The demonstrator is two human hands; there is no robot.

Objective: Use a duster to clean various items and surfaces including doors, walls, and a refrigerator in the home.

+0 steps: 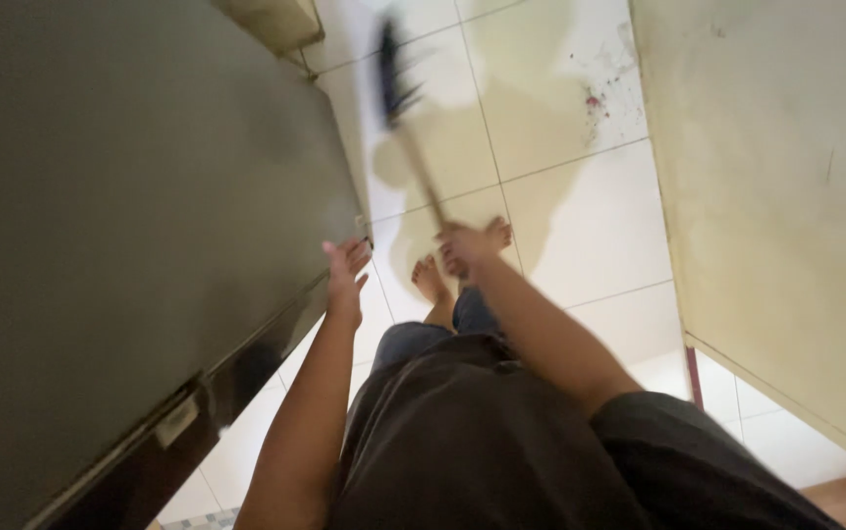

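Fingers of the right hand [462, 247] wrap a broom handle [421, 177]; left hand [346, 275] spread open against the grey cabinet [128, 226].

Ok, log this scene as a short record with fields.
Left hand: left hand open, fingers spread, at the edge of the dark cabinet
Right hand: right hand gripping the broom by its handle
Broom: blurred, dark head toward the far floor
Floor: pale tiled floor, reddish specks near the cream wall
Feet: bare foot on the tiles
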